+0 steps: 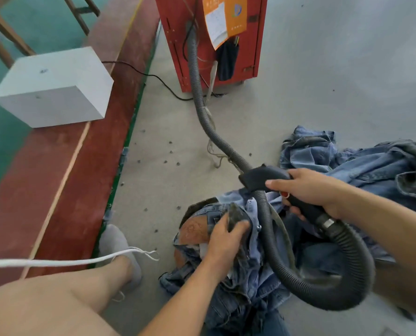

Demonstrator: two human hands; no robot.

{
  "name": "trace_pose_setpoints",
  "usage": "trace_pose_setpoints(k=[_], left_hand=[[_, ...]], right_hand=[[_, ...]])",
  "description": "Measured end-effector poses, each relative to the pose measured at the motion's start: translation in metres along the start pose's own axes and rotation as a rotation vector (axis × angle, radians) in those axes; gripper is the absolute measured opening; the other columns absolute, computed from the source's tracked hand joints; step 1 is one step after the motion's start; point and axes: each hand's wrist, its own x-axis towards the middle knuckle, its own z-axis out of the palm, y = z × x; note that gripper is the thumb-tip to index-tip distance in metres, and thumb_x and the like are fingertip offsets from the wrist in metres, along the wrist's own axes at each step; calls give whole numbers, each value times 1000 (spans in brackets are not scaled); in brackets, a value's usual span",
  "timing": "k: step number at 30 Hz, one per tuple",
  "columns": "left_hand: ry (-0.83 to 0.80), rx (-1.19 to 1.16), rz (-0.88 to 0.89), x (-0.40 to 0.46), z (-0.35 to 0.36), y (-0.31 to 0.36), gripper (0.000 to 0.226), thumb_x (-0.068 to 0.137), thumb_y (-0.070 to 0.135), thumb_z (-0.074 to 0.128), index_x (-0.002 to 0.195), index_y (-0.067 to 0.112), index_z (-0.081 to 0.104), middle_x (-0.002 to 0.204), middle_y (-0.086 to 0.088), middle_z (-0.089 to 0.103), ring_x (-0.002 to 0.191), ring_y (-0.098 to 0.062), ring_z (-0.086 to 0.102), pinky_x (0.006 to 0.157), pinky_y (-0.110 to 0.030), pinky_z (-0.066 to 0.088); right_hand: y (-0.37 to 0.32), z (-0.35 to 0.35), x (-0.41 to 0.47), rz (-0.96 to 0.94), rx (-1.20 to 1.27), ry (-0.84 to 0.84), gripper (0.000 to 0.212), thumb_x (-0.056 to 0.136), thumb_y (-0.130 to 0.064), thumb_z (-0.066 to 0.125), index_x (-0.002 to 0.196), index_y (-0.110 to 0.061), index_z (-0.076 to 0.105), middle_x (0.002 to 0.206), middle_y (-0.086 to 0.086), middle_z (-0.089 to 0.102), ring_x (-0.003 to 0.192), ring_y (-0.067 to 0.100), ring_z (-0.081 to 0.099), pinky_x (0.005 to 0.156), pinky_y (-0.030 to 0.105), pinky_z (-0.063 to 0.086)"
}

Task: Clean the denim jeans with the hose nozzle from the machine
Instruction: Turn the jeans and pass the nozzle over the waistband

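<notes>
While the right hand (pixel 311 190) grips the hose nozzle (pixel 270 178), the left hand (pixel 224 238) clutches bunched denim jeans (pixel 248 275).

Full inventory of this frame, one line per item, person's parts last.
machine: 1, red, top centre on the floor
paper tags: orange and white, on the machine's front
hose: 1, dark grey ribbed, runs from the machine to the nozzle, loops lower right
nozzle: 1, black, above the jeans
jeans: blue denim, heaped bottom centre
denim pile: blue, right
box: 1, white, on the red strip, left
cable: 1, black, from the box area to the machine
cord: 1, white, lower left
floor: grey
leg: bare, grey shoe, lower left
left hand: grips the jeans
right hand: grips the nozzle handle
</notes>
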Motion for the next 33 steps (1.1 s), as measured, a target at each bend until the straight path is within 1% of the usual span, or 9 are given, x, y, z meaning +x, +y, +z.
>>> trace_pose_setpoints(k=[6,10,14,19,22,26,28,30,33], left_hand=[[198,-660,-202,13,-19,7,25,109,20,50,127,14,66,120,-8,76,111,-23,73,92,-39,56],[147,-644,-234,11,-19,13,28,110,24,46,129,12,64,116,-10,77,110,-24,72,95,-39,53],[51,-557,-172,7,-10,12,29,111,20,42,125,11,66,120,-8,75,110,-16,71,92,-31,52],[22,-290,-74,0,-3,5,27,110,17,46,125,19,69,124,-1,74,121,-18,67,104,-34,51],[21,214,185,-3,-5,-2,23,108,18,50,117,22,71,121,5,72,115,-10,65,103,-27,48],[-327,785,335,-14,5,-20,26,107,18,49,124,8,66,142,-3,56,130,-22,52,112,-36,42],[-518,946,260,-25,12,-23,20,106,18,47,109,7,64,130,-16,61,118,-37,56,96,-41,48],[-424,1055,304,-31,16,-20,21,100,19,46,86,12,59,100,-20,68,91,-43,62,75,-42,50],[140,799,464,-29,12,-5,15,90,17,50,80,18,61,82,-4,67,77,-22,60,70,-34,49]], right_hand=[[-9,-12,-14,-117,-407,-7,33,96,-46,70,95,-15,60,61,8,66,46,22,60,45,31,54],[-12,1,-23,-158,-620,-144,22,96,-47,66,104,-28,59,62,6,70,44,21,64,48,39,60],[-18,26,-16,-209,-673,-87,21,97,-45,66,103,-26,59,54,-4,67,41,17,64,41,27,50],[-25,23,-7,-214,-528,97,24,97,-43,66,91,-22,58,53,6,67,38,20,60,38,26,47],[-23,11,-5,-183,-438,130,33,95,-48,67,89,-16,63,55,9,67,40,23,59,42,29,51],[-12,20,7,-129,-510,196,44,87,-47,74,74,-5,71,54,7,70,41,22,65,43,27,50],[-2,34,17,-121,-573,171,41,84,-43,78,79,-2,73,56,9,71,49,27,70,51,36,58],[11,49,27,-138,-641,142,36,81,-41,82,93,-10,70,59,5,72,49,19,69,54,35,61],[31,65,34,-145,-698,107,41,79,-48,82,96,-17,61,64,-1,72,44,6,65,44,23,54]])
